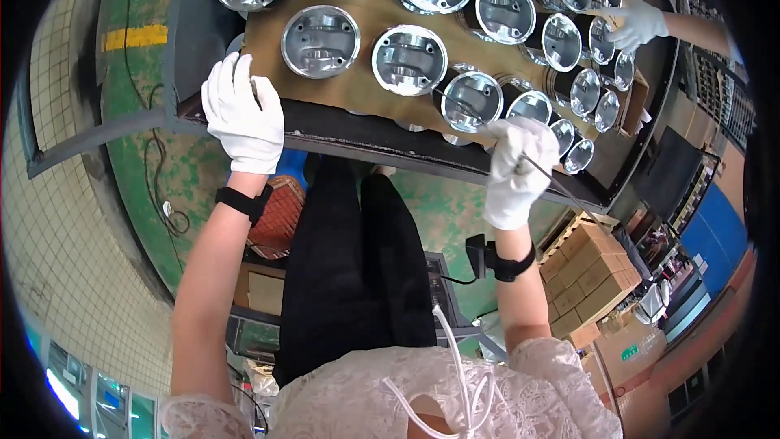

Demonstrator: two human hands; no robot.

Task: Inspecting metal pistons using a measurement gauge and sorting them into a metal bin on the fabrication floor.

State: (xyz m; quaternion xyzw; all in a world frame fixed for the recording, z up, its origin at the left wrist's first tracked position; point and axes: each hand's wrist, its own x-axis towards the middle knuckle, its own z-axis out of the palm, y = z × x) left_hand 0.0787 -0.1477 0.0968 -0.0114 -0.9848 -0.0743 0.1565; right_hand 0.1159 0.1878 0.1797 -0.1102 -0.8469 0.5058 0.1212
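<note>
My right hand (pixel 520 167), in a white glove, grips a thin metal rod (pixel 569 193) at the near edge of the bench. The rod's thin front end reaches over a shiny metal piston (pixel 473 102) just beyond the hand; whether it touches is hard to tell. My left hand (pixel 244 118), also gloved, lies at the bench's near left corner with its fingers stretched and nothing held. A piston with its hollow side up (pixel 321 41) stands to the right of that hand. Beside it is another piston (pixel 409 61).
Several more pistons stand in rows on brown cardboard (pixel 268 65) inside the bench's raised dark rim (pixel 366 146). At the far right a co-worker's gloved hands (pixel 638 26) are among the pistons. Stacked cartons (pixel 589 272) stand on the right, and a stool with a reddish-brown seat (pixel 278 215) is below.
</note>
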